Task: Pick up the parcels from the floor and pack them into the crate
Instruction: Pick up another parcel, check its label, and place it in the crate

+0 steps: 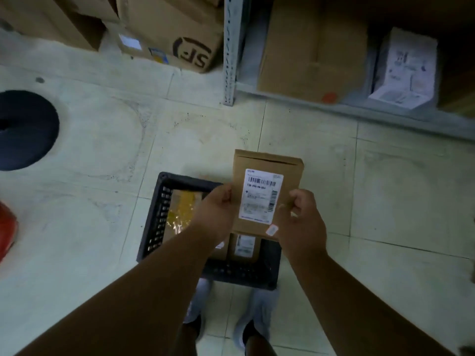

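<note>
I hold a flat brown cardboard parcel (264, 173) with a white barcode label above the black plastic crate (159, 217) on the floor. My left hand (217, 211) grips its left edge. My right hand (299, 219) has curled fingers at its right edge and lower corner. Inside the crate lie a parcel with shiny yellow tape (181, 211) on the left and a brown labelled parcel (244, 246) toward the near side, partly hidden by my arms and the held parcel.
Cardboard boxes (180, 34) stand on the floor at the back left. A grey metal shelf (359, 110) at the right holds a brown box (311, 52) and a white box (406, 70). A dark round object (23, 129) and a red thing (6, 232) lie left. My feet (254, 314) stand behind the crate.
</note>
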